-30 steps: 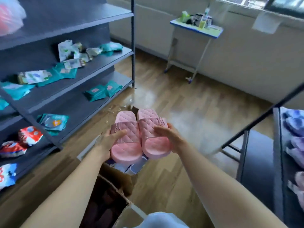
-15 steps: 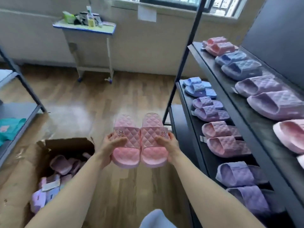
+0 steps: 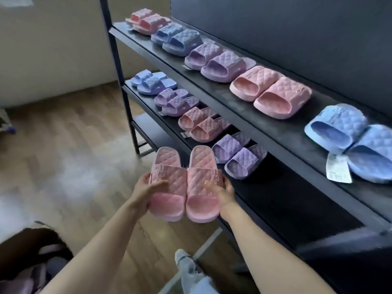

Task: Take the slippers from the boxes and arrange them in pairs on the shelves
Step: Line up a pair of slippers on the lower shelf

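The pink pair (image 3: 199, 177) has come round to the shelves, left grip (image 3: 146, 192) and right grip (image 3: 222, 193) each clasping one slipper just off the lower shelf (image 3: 286, 200)'s bare end. Nine other pairs (image 3: 271, 96) stand shelved already; this one awaits placing, with likely more in the box (image 3: 25, 247)

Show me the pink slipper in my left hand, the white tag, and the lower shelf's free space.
Left pink slipper (image 3: 169, 174): head view, quilted strap.
White tag (image 3: 338, 169): head view, its middle.
Lower shelf (image 3: 286, 198): head view, bare dark board.

Both hands gripping pink slippers (image 3: 186, 185), shelves (image 3: 275, 132) alongside
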